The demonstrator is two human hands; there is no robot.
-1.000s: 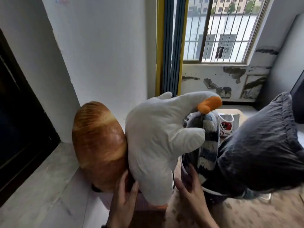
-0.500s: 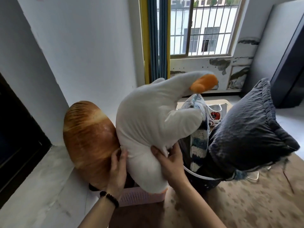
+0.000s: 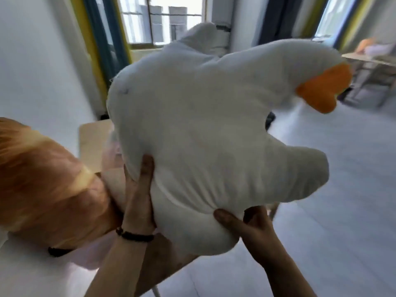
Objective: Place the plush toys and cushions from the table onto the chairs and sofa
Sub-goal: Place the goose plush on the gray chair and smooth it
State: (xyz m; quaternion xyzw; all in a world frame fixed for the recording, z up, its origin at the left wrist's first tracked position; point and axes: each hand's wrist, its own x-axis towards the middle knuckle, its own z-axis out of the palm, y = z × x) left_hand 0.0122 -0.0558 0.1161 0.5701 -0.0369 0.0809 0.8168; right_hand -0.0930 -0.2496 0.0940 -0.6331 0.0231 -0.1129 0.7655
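Head view is blurred, and the white goose (image 3: 214, 133) fills most of it, blocking much of the room behind. Its orange beak (image 3: 321, 88) points to the right, and one wing (image 3: 300, 174) sticks out low on the right. To the left, touching my left forearm, sits the bread cushion (image 3: 42, 185), brown and orange, lying on a pale surface; a black strap (image 3: 59, 251) shows under it. Behind the goose I see a light wooden tabletop (image 3: 92, 142), a window (image 3: 162, 20) with blue and yellow curtains (image 3: 96, 39), and white walls. Far right stands another table (image 3: 368, 58) with something orange and something pale on it, too blurred to name. The floor (image 3: 342, 211) is grey.

My left hand (image 3: 139, 196) is closed around the goose's lower left side, fingers (image 3: 147, 168) pressed up into the fabric; a black bracelet (image 3: 135, 235) is on that wrist. My right hand (image 3: 246, 224) grips the bottom of the goose from below, thumb (image 3: 225, 217) dug into the plush. The goose is held up in the air between both hands, clear of the tabletop.
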